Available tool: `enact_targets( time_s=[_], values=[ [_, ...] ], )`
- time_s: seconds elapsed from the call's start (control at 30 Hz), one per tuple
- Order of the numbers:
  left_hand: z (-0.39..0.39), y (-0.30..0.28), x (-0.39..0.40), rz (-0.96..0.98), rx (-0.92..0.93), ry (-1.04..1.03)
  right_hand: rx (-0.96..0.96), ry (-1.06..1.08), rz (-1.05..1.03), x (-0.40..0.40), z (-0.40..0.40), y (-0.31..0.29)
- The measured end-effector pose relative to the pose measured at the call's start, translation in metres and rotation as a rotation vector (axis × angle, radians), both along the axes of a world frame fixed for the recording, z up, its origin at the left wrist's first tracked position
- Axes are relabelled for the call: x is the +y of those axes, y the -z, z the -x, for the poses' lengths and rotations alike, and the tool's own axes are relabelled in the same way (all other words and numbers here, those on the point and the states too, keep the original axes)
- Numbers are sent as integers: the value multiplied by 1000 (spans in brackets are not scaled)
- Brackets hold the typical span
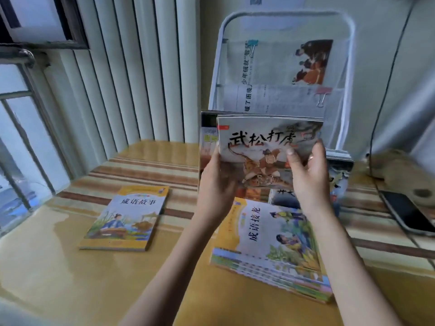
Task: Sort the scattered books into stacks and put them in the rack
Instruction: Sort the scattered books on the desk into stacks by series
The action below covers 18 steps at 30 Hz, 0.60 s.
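Books (pixel 266 147), an uneven bundle at frame centre, were gripped by the left hand (pixel 217 177) and right hand (pixel 308 175) before the rack (pixel 286 62); misaligned covers could slip loose during insertion.

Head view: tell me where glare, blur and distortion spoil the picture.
Head view: daylight from the window puts a sheen on the table; the rack and its papers are soft; the wide lens bends the radiator and the frame edges; the held books read clearly.
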<state>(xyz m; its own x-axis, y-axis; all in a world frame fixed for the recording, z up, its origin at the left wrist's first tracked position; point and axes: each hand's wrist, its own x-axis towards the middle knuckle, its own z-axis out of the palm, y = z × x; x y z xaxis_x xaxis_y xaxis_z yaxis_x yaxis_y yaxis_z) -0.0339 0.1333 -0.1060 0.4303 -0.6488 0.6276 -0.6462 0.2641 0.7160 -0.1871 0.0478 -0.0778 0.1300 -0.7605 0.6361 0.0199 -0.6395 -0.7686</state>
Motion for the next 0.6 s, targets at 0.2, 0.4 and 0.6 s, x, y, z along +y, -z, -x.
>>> enact_targets(
  time_s=[0.2, 0.4, 0.6],
  values=[
    [65, 20, -69, -323, -17, 119, 31, 217, -132, -44, 67, 36],
    [86, 57, -87, -580, -44, 172, 217, 374, -338, -73, 76, 100],
    [82, 53, -99, -624, -20, 166, 422, 700, -235, -81, 74, 112]
  ],
)
